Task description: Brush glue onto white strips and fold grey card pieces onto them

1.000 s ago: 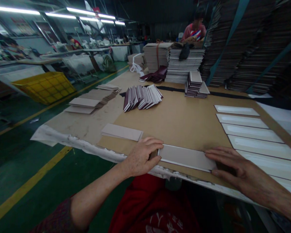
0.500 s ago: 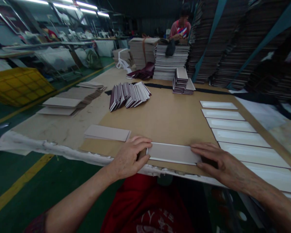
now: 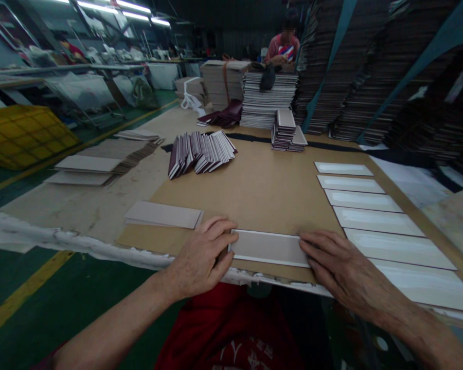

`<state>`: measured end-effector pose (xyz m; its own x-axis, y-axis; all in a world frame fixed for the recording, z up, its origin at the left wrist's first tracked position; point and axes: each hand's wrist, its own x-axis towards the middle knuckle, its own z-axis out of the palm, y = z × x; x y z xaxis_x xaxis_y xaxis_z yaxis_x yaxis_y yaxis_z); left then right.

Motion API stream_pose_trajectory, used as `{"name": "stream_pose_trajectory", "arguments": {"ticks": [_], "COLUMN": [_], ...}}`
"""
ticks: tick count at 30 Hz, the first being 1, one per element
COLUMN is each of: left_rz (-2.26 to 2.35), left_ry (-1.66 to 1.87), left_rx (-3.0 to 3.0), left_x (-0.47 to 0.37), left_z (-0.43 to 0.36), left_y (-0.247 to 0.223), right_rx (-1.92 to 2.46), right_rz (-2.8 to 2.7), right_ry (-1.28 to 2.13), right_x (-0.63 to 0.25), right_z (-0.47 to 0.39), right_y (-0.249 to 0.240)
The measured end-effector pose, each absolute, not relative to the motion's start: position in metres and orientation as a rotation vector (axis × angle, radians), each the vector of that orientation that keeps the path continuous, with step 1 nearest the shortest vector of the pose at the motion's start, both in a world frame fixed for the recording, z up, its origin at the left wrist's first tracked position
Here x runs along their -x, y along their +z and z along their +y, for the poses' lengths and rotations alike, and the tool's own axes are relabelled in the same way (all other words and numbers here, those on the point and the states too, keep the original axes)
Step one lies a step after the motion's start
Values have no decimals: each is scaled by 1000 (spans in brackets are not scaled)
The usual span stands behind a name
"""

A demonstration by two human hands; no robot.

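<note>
Faces, at upper centre, a tall pile of boards (image 3: 268,105), with a small stack (image 3: 284,119) in front and, further left, a leaning row of maroon-and-white pieces (image 3: 202,152). Shows a column of white panels (image 3: 378,221) at right, overlapping grey boards (image 3: 87,163) at mid-left, and flat grey strips (image 3: 164,214) at lower left of centre. Has the grey panel (image 3: 270,247) flat at lower centre, near the front edge. Touches its left end with the left hand (image 3: 203,257), thumb and fingers spread; touches its right end with the right hand (image 3: 345,264), fingers extended side by side. Looks thin, rectangular, matt and white-rimmed; glossy on the white panels. Spreads brown covering (image 3: 270,190) across the bench (image 3: 61,210), above green floor (image 3: 111,288). Includes a yellow basket (image 3: 23,136) at left and a co-worker (image 3: 283,49) at top.
</note>
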<state>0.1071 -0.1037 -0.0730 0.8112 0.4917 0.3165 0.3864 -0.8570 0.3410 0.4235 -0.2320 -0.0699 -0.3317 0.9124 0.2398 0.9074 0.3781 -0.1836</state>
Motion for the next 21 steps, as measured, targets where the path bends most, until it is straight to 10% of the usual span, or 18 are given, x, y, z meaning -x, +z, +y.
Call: {"name": "stream_pose_trajectory", "arguments": {"ticks": [21], "left_rz": [536], "left_ry": [402], "left_rx": [-3062], "left_x": [-110], "left_z": [-103], "left_y": [-72], "right_rx": [1770], "right_rz": [-2405], "right_ry": [-353], "right_x": [-434], "right_z": [-252], "right_y": [-71]}}
